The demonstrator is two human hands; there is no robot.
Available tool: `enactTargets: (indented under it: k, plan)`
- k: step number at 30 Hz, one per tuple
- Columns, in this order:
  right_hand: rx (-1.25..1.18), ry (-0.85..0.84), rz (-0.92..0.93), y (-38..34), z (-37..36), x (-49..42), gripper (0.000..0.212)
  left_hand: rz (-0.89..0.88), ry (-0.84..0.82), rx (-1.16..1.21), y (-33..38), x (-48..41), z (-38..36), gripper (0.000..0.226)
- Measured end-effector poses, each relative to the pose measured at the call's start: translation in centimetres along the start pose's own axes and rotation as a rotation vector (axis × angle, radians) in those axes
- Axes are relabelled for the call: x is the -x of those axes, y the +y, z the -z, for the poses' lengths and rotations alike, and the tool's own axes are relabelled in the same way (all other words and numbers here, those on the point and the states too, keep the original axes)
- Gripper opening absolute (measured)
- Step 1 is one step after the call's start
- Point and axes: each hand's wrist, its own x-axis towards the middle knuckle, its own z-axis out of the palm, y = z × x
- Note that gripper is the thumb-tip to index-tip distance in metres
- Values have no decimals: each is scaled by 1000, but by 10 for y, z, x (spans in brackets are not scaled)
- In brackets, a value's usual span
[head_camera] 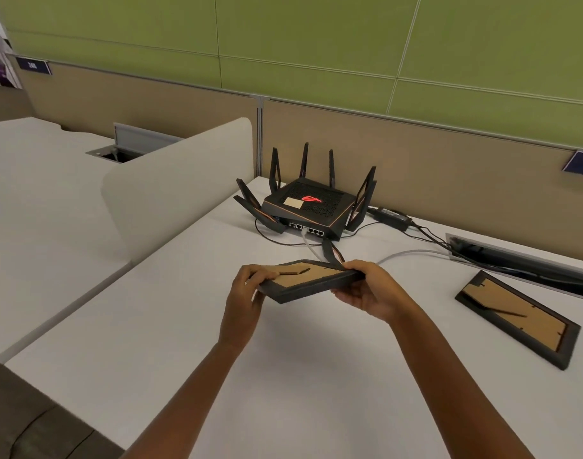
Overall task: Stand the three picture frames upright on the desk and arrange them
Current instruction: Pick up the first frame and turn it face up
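Note:
A dark picture frame [308, 282] with a brown cardboard back hangs above the white desk [283, 376], back side up and nearly flat. My left hand [247, 293] grips its left end and my right hand [369, 289] grips its right end. Its stand leg [331, 251] sticks up at the far right corner. A second dark frame [518, 318] lies face down on the desk at the right, its back and folded stand showing. No third frame is in view.
A black router [308, 202] with several antennas stands at the back of the desk, with cables [412, 253] and a power brick [391, 217] running right to a cable slot [515, 256]. A low white divider [180, 180] borders the desk's left side.

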Motion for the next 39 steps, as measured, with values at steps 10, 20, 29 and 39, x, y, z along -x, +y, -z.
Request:
enactTargets:
  k: [10, 20, 29, 39]
  plan:
    - [309, 0, 279, -9, 22, 16, 47, 336, 47, 349, 19, -12, -22, 16]
    - [619, 60, 528, 20, 48, 2, 36, 638, -178, 695, 28, -13, -41, 32]
    - [310, 216, 559, 44, 65, -1, 9, 700, -373, 701, 44, -8, -61, 25]
    - [47, 351, 526, 42, 82, 6, 12, 599, -517, 442, 59, 9, -87, 31]
